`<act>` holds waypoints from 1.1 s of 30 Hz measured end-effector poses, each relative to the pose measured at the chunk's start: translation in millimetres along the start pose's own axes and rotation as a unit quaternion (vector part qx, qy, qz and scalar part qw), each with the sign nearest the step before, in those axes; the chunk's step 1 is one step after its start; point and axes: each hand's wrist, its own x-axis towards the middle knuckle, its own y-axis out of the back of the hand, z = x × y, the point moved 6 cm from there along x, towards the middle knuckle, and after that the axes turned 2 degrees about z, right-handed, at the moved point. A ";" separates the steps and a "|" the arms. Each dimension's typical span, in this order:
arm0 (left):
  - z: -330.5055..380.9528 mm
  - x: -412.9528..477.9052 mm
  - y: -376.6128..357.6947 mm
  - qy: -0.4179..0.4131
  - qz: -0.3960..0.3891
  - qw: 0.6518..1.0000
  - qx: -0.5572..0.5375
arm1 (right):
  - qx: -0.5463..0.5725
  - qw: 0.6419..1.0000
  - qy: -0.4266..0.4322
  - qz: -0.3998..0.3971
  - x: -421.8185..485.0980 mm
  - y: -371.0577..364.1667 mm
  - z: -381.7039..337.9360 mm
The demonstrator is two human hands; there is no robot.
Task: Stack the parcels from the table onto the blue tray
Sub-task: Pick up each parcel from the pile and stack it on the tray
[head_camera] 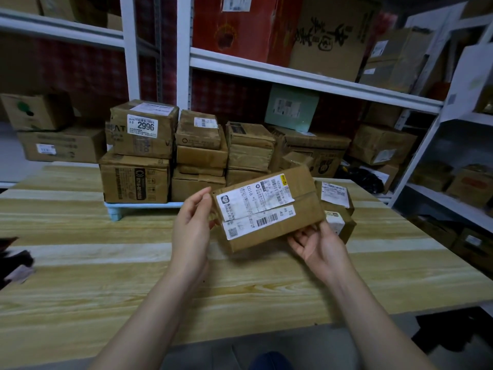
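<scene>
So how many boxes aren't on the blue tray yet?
3 in view: a brown cardboard parcel between the left hand and right hand; two smaller brown parcels on the wooden table behind it. More may be hidden.

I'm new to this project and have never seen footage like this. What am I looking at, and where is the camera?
There is no machine here: a person works with bare hands. The single picture comes from a wide-angle camera worn on the person's head, looking forward and down, so the arms reach in from the bottom. The left hand grips the left end of a labelled parcel and the right hand holds its lower right corner, above the wooden table. Behind it, stacked parcels sit on a blue tray. Just right of the held box, the remaining parcels lie on the table. The background is shelves of boxes.
</scene>
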 end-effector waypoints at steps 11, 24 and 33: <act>-16.8 5.8 6.9 0.035 0.032 0.999 -0.023 | -0.020 0.999 -0.024 -0.035 -6.4 -9.9 -2.0; -30.0 12.0 16.8 0.077 0.078 0.994 -0.019 | 0.058 0.995 -0.002 -0.075 -14.8 -24.6 -8.6; -41.2 6.0 10.6 0.095 0.040 0.995 0.016 | 0.041 0.988 0.073 -0.126 -23.6 -33.8 -26.8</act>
